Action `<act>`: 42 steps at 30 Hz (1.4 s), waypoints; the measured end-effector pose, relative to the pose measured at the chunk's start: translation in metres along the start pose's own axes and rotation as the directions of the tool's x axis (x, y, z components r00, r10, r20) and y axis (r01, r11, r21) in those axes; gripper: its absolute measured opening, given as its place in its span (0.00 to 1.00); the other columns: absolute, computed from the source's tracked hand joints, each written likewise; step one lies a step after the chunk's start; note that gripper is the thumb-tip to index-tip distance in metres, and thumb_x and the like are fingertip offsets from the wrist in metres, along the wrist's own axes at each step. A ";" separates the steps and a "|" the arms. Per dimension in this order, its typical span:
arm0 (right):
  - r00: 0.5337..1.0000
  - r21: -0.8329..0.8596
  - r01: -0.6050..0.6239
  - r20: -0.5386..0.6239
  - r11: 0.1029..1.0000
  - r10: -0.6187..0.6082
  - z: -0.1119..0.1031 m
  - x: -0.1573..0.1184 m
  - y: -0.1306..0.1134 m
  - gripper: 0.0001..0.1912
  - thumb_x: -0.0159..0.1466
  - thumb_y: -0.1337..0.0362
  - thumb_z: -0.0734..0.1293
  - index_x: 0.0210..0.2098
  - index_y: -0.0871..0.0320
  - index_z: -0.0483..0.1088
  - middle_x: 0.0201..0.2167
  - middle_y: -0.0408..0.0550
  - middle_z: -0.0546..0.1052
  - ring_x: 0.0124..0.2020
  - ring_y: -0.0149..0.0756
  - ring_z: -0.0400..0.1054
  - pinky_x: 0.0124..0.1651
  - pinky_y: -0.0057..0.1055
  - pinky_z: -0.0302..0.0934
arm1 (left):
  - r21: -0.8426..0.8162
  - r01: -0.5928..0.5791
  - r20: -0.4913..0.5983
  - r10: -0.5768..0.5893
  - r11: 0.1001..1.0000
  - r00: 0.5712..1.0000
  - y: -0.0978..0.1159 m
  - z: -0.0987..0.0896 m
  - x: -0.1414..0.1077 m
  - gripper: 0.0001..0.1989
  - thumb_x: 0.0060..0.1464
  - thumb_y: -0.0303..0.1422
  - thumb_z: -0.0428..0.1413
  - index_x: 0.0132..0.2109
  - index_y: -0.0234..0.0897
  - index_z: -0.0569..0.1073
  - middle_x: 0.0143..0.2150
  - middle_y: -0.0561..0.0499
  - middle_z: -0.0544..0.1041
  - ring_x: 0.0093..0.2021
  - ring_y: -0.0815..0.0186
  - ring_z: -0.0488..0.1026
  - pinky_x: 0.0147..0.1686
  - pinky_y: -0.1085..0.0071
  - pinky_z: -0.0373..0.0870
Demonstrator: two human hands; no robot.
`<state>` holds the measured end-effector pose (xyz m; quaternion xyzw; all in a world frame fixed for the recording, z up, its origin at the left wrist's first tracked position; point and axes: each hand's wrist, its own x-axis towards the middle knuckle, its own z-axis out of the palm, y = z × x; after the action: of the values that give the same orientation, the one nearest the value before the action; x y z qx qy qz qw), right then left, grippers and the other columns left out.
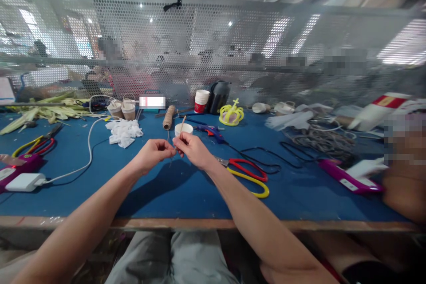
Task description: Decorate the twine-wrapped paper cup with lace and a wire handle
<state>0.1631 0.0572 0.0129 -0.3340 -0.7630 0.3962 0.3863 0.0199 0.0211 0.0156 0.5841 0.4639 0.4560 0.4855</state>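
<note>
Over the blue table (146, 195), my left hand (155, 154) pinches a thin twine (168, 137) close to my right hand's fingertips. My right hand (192, 147) is closed on a slim light-brown stick (183, 124), which points up and slightly away. Just behind my fingers stands a white cup (188, 128), partly hidden by my right hand. A spool of brown twine (169, 117) lies behind my left hand. The exact contact between twine and stick is too small to tell.
Scissors with red and yellow handles (248, 171) lie right of my right forearm, near a blue glue gun (214, 133) and its black cable. White crumpled cloth (124, 132) and a yellow crown (231, 114) sit farther back. Another person's arm (406, 177) is at the right edge.
</note>
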 end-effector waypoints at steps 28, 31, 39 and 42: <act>1.000 -0.062 0.006 -0.028 0.998 -0.008 -0.001 -0.004 -0.010 0.12 0.58 0.57 0.60 0.24 0.59 0.60 0.20 0.40 0.66 0.19 0.26 0.59 0.23 0.25 0.54 | -0.005 -0.002 0.013 0.002 1.000 1.000 -0.003 0.001 0.003 0.10 0.37 0.35 0.57 0.22 0.32 0.66 0.18 0.57 0.64 0.18 0.77 0.54 0.19 0.76 0.48; 1.000 -0.011 0.013 0.028 1.000 -0.013 -0.004 -0.004 -0.009 0.12 0.58 0.57 0.60 0.25 0.59 0.62 0.21 0.41 0.68 0.20 0.26 0.60 0.23 0.25 0.56 | -0.040 0.023 0.053 -0.021 0.999 0.998 -0.001 -0.002 0.002 0.11 0.37 0.36 0.58 0.23 0.32 0.67 0.17 0.58 0.63 0.17 0.78 0.53 0.18 0.77 0.46; 1.000 0.043 -0.016 0.009 0.999 0.015 -0.004 -0.002 -0.003 0.14 0.57 0.55 0.61 0.24 0.60 0.61 0.17 0.39 0.64 0.17 0.25 0.57 0.21 0.25 0.55 | -0.119 0.072 0.110 -0.059 0.990 0.992 0.005 -0.008 -0.001 0.12 0.36 0.35 0.61 0.24 0.30 0.70 0.18 0.57 0.64 0.18 0.78 0.55 0.18 0.77 0.47; 1.000 0.080 -0.008 0.007 0.997 0.007 -0.002 -0.003 -0.004 0.16 0.57 0.53 0.61 0.23 0.60 0.60 0.17 0.39 0.63 0.18 0.25 0.57 0.22 0.25 0.55 | -0.177 0.124 0.145 -0.099 0.976 0.984 0.006 -0.008 0.000 0.14 0.35 0.37 0.61 0.23 0.31 0.68 0.17 0.58 0.61 0.16 0.79 0.53 0.18 0.77 0.46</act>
<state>0.1650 0.0537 0.0165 -0.3199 -0.7465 0.4292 0.3954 0.0122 0.0216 0.0226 0.5390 0.4176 0.4285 0.5929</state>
